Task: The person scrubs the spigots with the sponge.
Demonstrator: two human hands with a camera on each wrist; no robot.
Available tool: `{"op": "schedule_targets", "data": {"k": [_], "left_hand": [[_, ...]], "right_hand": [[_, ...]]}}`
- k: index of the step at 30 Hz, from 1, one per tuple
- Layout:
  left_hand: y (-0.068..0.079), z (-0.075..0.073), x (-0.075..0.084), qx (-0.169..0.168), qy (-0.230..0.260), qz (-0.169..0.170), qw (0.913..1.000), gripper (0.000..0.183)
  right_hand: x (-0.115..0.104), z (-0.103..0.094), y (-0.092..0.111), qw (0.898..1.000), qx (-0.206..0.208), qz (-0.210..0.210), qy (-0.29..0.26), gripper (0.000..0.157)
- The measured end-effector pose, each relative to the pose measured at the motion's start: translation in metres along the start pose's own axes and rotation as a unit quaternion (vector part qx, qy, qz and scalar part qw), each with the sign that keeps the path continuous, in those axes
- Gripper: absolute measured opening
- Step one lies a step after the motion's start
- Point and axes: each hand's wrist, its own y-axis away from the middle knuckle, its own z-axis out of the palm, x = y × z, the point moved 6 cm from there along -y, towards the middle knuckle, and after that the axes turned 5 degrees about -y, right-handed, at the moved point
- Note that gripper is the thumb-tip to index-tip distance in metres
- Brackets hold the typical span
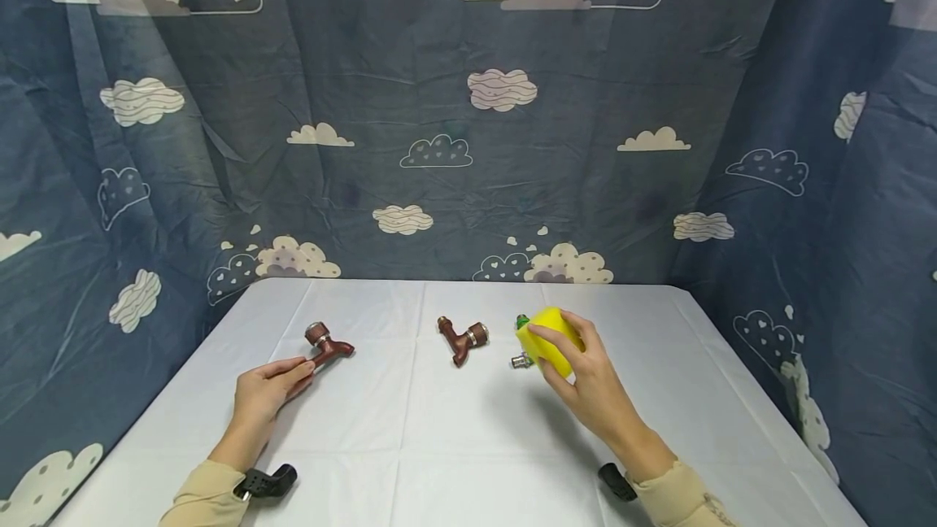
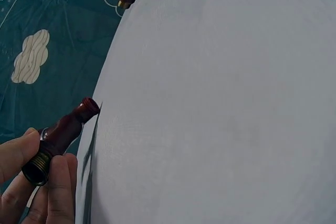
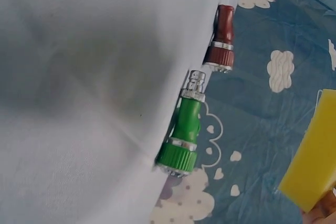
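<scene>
A white cloth-covered surface (image 1: 366,446), marked with crossing fold creases, fills the lower part of the head frame. Near its centre lies a brown tap (image 1: 461,342), ribbed knob toward the right. Right of it lies a green tap (image 3: 186,121) with a metal spout, apart from the brown one. Whether the held brown tap (image 1: 333,350), centre left, touches the surface is unclear.

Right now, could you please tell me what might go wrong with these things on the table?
The yellow block in the right hand largely hides the green tap in the head view, so the tap might get knocked. The left hand pinches a brown tap with its fingertips at one end, so it could twist or slip.
</scene>
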Motion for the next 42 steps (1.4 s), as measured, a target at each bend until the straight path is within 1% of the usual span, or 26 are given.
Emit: {"op": "schedule_targets", "data": {"k": [4,8,13,18,20,22,24,27,29,33,36,42], "left_hand": [[-0.002,-0.002,-0.001,0.001,-0.007,-0.003,1.0,0.031],[-0.004,-0.003,-0.001,-0.004,-0.02,-0.005,0.9998,0.042],[-0.005,-0.005,-0.001,-0.011,-0.038,-0.005,0.9992,0.048],[-0.007,-0.007,0.001,-0.008,-0.074,0.001,0.9972,0.044],[-0.008,-0.009,0.003,-0.002,-0.101,0.006,0.9949,0.041],[-0.008,-0.011,0.004,0.007,-0.139,0.012,0.9903,0.039],[-0.008,-0.013,0.006,0.017,-0.184,0.02,0.9826,0.039],[-0.009,-0.016,0.008,0.032,-0.247,0.03,0.968,0.039],[-0.008,-0.018,0.01,0.035,-0.281,0.034,0.9584,0.04],[-0.007,-0.018,0.014,0.037,-0.323,0.04,0.9448,0.041],[-0.006,-0.018,0.017,0.036,-0.34,0.05,0.9385,0.04],[-0.008,-0.018,0.018,0.03,-0.365,0.071,0.9279,0.034]], "right_hand": [[0.001,-0.003,0.002,1.0,0.001,-0.001,0.003,0.061],[0.003,-0.006,0.004,1.0,0.002,-0.002,0.006,0.061],[0.005,-0.009,0.006,1.0,0.002,-0.002,0.009,0.062],[0.007,-0.012,0.007,1.0,0.005,-0.006,0.01,0.062],[0.007,-0.013,0.008,1.0,0.004,-0.008,0.009,0.062],[0.007,-0.014,0.009,1.0,0.004,-0.008,0.009,0.062],[0.007,-0.015,0.009,1.0,0.004,-0.008,0.009,0.062],[0.008,-0.015,0.011,1.0,0.002,-0.006,0.009,0.062],[0.009,-0.016,0.012,1.0,0.001,-0.002,0.009,0.062],[0.011,-0.017,0.014,1.0,-0.002,0.003,0.011,0.062],[0.011,-0.018,0.014,1.0,-0.002,0.002,0.011,0.062],[0.012,-0.02,0.015,1.0,0.001,-0.003,0.014,0.061]]}}
